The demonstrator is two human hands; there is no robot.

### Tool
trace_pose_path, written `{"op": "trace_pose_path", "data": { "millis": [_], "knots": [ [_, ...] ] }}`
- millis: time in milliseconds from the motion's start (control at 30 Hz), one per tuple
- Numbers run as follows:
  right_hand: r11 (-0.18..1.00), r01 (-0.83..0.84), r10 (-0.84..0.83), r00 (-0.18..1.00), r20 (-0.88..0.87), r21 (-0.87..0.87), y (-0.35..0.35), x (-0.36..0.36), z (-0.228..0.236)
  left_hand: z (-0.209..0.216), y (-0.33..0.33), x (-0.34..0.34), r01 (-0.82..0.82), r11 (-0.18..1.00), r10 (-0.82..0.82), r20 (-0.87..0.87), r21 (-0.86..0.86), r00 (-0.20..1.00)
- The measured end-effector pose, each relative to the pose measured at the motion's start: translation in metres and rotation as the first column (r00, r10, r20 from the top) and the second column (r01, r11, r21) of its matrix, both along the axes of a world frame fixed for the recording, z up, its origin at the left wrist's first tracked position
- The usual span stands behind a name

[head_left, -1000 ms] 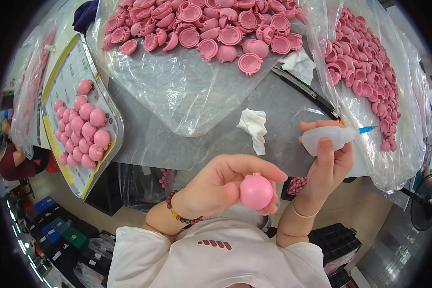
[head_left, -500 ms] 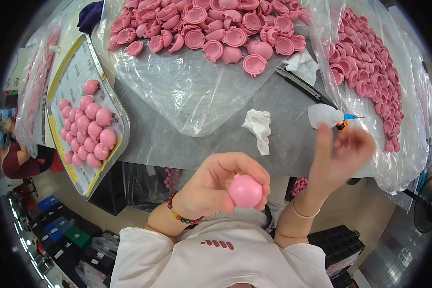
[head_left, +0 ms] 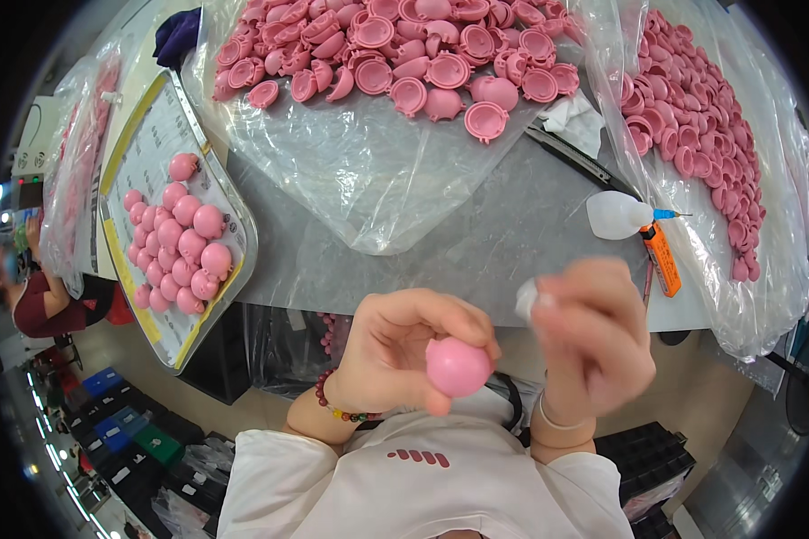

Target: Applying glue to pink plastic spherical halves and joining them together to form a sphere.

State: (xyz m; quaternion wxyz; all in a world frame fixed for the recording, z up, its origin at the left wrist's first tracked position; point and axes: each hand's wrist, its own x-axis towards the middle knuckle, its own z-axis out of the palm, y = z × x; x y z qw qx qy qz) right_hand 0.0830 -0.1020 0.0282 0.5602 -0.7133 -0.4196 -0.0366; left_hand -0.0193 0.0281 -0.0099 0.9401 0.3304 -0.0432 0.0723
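Note:
A glossy pink plastic ball [head_left: 458, 368] sits between the thumb and fingers of my left hand [head_left: 377, 346], in front of my chest. My right hand [head_left: 602, 332], smeared by motion, pinches a crumpled white tissue [head_left: 526, 300] just right of the ball. Ball and tissue are apart. To the far right of the grey table [head_left: 476, 242] lies a white squeeze bottle [head_left: 616, 216] with a blue needle tip. Beside it is a flat orange object [head_left: 662, 262], partly dark, whose kind I cannot make out.
Pink half shells [head_left: 404, 72] are heaped on clear plastic at the back, with another heap [head_left: 692, 135] at right. At left, a metal-rimmed tray [head_left: 247, 235] holds several pink balls [head_left: 175, 242]. A black utility knife [head_left: 584, 157] lies near another tissue [head_left: 573, 124]. A person [head_left: 40, 301] sits far left.
My right hand has picked the tissue up off the table and moved left with it toward the ball. The orange object now shows fully. My left hand still holds the ball.

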Motion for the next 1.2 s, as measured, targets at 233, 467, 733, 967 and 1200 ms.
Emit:
{"op": "trace_pose_path", "data": {
  "millis": [233, 467, 733, 967, 1200],
  "knots": [
    [0.981, -0.185, 0.184, 0.983, -0.019, -0.056, -0.009, -0.011, 0.005, 0.004, 0.001, -0.002, -0.117, 0.988, 0.121, -0.039, 0.098, 0.992],
    [0.96, 0.14, -0.084, 0.971, 0.225, -0.244, -0.004, 0.003, -0.023, 0.024, 0.052, -0.006, -0.631, 0.331, 0.762, 0.196, 0.701, 0.618],
    [0.834, 0.549, -0.551, 0.834, 0.026, 0.048, -0.014, 0.036, -0.019, 0.037, 0.123, -0.034, 0.124, -0.671, 0.735, 0.634, 0.731, 0.24],
    [0.912, 0.345, -0.388, 0.9, -0.197, -0.22, -0.023, 0.047, -0.031, 0.037, 0.035, 0.061, -0.201, -0.429, 0.247, 0.329, 0.881, 0.912],
    [0.928, 0.343, -0.276, 0.894, -0.353, 0.144, -0.03, 0.037, -0.027, 0.036, 0.027, 0.071, -0.107, -0.476, 0.313, 0.282, 0.873, 0.907]
  ]
}}
